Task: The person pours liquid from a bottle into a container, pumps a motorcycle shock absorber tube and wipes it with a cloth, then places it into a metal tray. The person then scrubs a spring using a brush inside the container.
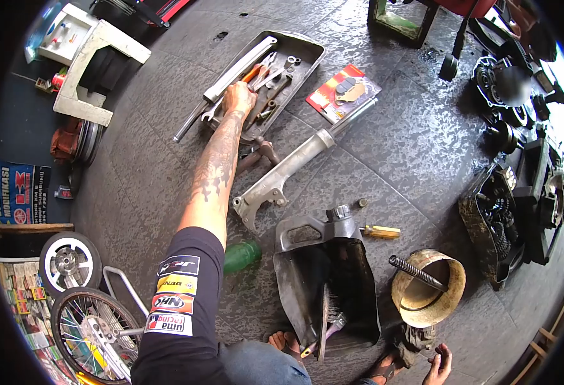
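Observation:
My left hand [239, 98] reaches into a dark metal tray [311, 59] at the upper middle. Its fingers are closed low among the tools, and what they grip is hidden. Orange-handled pliers [253, 72] lie just beyond the fingers. A spanner's open end [208, 117] shows on the near left of the hand, and a ring end [290, 61] on the far side. A silver fork tube [243, 64] rests along the tray's left side. My right hand [440, 367], partly in view at the bottom right, holds nothing, its fingers apart and slightly curled.
A second fork leg [295, 162] and a red brake-pad pack [345, 93] lie on the floor. Closer stand a cut black jerrycan [285, 289] with brushes, a screwdriver [382, 231], a green bottle [242, 256] and a round tub [416, 311] with a spring [418, 273]. Engine parts [503, 218] line the right.

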Available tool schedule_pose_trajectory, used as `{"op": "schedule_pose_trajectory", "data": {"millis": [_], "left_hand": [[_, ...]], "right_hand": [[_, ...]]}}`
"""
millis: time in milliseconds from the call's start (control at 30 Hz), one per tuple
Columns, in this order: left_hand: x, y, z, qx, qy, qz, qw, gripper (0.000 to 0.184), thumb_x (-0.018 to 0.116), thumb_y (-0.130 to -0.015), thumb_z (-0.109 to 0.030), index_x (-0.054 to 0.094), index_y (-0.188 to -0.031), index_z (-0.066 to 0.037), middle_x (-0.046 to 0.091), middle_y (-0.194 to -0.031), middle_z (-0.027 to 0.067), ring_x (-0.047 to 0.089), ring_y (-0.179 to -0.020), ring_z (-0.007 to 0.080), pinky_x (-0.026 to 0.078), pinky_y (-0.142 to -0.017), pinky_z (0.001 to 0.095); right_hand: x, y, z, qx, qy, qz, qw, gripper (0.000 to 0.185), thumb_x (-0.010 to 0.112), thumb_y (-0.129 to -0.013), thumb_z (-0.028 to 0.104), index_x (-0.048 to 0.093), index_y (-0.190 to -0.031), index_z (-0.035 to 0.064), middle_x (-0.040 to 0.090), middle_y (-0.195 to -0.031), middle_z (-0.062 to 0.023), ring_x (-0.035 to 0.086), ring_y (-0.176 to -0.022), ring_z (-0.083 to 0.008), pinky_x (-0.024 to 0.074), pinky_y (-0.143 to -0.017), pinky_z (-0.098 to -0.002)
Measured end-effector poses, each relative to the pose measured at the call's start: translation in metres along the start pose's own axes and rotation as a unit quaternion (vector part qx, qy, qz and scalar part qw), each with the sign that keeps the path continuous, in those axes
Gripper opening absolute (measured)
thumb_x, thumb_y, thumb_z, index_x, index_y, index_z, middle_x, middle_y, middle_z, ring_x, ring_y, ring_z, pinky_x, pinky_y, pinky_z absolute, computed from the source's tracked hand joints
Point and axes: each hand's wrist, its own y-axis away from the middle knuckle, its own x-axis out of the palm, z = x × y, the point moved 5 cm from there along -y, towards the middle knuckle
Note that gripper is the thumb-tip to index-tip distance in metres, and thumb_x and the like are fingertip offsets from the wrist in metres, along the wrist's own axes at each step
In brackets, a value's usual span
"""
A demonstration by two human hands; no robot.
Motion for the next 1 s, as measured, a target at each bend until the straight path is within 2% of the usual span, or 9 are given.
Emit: {"op": "schedule_pose_trajectory", "data": {"millis": [167, 267, 400, 533, 600, 667, 767, 933, 1000], "left_hand": [[-0.004, 0.006, -0.001, -0.004, -0.007, -0.025, 1.000, 0.028, 0.069, -0.081, -0.030, 0.071, -0.101, -0.011, 0.068, -0.104, 0.0185, 0.065, -0.100, 0.0362, 0.052, -0.085, 0.0451], [-0.011, 0.007, 0.000, 0.021, 0.052, -0.042, 0.998, 0.027, 0.072, -0.079, -0.033, 0.072, -0.093, -0.010, 0.070, -0.092, 0.0165, 0.067, -0.089, 0.0339, 0.052, -0.077, 0.0438], [-0.032, 0.012, -0.001, 0.045, 0.077, -0.046, 0.995, 0.028, 0.074, -0.077, -0.035, 0.073, -0.090, -0.010, 0.071, -0.085, 0.0147, 0.068, -0.082, 0.0315, 0.051, -0.073, 0.0420], [-0.056, 0.024, -0.015, 0.084, 0.083, 0.001, 0.993, 0.033, 0.073, -0.076, -0.036, 0.073, -0.090, -0.006, 0.070, -0.076, 0.0131, 0.068, -0.072, 0.0228, 0.050, -0.066, 0.0362], [-0.063, 0.032, -0.020, 0.097, 0.133, 0.037, 0.986, 0.038, 0.077, -0.074, -0.040, 0.073, -0.089, -0.005, 0.067, -0.070, 0.0095, 0.063, -0.065, 0.0166, 0.048, -0.061, 0.0342], [-0.065, 0.035, -0.017, 0.111, 0.148, 0.021, 0.983, 0.033, 0.075, -0.075, -0.034, 0.073, -0.087, -0.004, 0.068, -0.072, 0.0097, 0.063, -0.064, 0.0174, 0.048, -0.061, 0.0331], [-0.071, 0.049, -0.016, 0.064, 0.226, 0.067, 0.970, 0.031, 0.075, -0.076, -0.033, 0.071, -0.083, -0.003, 0.063, -0.065, 0.0043, 0.056, -0.058, 0.0123, 0.043, -0.054, 0.0299], [-0.073, 0.068, -0.005, 0.001, 0.274, 0.129, 0.953, 0.027, 0.075, -0.078, -0.027, 0.069, -0.081, 0.000, 0.059, -0.060, 0.0032, 0.049, -0.050, 0.0096, 0.037, -0.047, 0.0275], [-0.069, 0.074, 0.002, -0.041, 0.342, 0.209, 0.915, 0.026, 0.074, -0.079, -0.025, 0.070, -0.081, 0.001, 0.057, -0.058, 0.0024, 0.047, -0.047, 0.0084, 0.035, -0.046, 0.0260]], "right_hand": [[0.002, 0.000, 0.005, 0.023, -0.002, 0.004, 1.000, 0.032, 0.053, -0.096, 0.015, 0.057, -0.122, -0.0030, 0.062, -0.116, -0.0166, 0.060, -0.103, -0.0261, 0.0494, -0.087, -0.0355], [0.002, -0.002, 0.000, 0.017, -0.008, 0.007, 1.000, 0.033, 0.053, -0.096, 0.016, 0.057, -0.122, -0.0027, 0.062, -0.116, -0.0164, 0.059, -0.104, -0.0258, 0.0492, -0.088, -0.0359], [0.004, -0.008, -0.005, -0.009, 0.005, 0.014, 1.000, 0.033, 0.053, -0.097, 0.018, 0.056, -0.123, -0.0022, 0.062, -0.117, -0.0161, 0.059, -0.105, -0.0261, 0.0486, -0.089, -0.0363], [0.006, -0.014, -0.011, -0.009, 0.001, 0.027, 1.000, 0.034, 0.053, -0.097, 0.019, 0.056, -0.124, -0.0022, 0.062, -0.117, -0.0154, 0.060, -0.105, -0.0264, 0.0482, -0.089, -0.0364], [0.007, -0.017, -0.008, -0.003, 0.001, 0.030, 1.000, 0.034, 0.053, -0.097, 0.019, 0.056, -0.123, -0.0021, 0.062, -0.117, -0.0152, 0.060, -0.105, -0.0261, 0.0481, -0.090, -0.0363], [0.008, -0.019, -0.008, 0.006, -0.001, 0.033, 0.999, 0.034, 0.053, -0.097, 0.019, 0.056, -0.123, -0.0021, 0.062, -0.117, -0.0151, 0.060, -0.105, -0.0259, 0.0480, -0.090, -0.0362], [0.010, -0.020, -0.011, -0.001, 0.002, 0.041, 0.999, 0.034, 0.054, -0.097, 0.020, 0.057, -0.123, -0.0020, 0.062, -0.118, -0.0150, 0.059, -0.105, -0.0255, 0.0480, -0.090, -0.0362], [0.012, -0.021, -0.004, 0.010, -0.001, 0.035, 0.999, 0.033, 0.054, -0.097, 0.019, 0.057, -0.122, -0.0023, 0.061, -0.117, -0.0150, 0.059, -0.106, -0.0252, 0.0480, -0.091, -0.0362], [0.013, -0.024, -0.010, -0.002, -0.013, 0.042, 0.999, 0.033, 0.054, -0.097, 0.018, 0.057, -0.122, -0.0023, 0.061, -0.117, -0.0150, 0.058, -0.106, -0.0253, 0.0478, -0.091, -0.0361]]}}
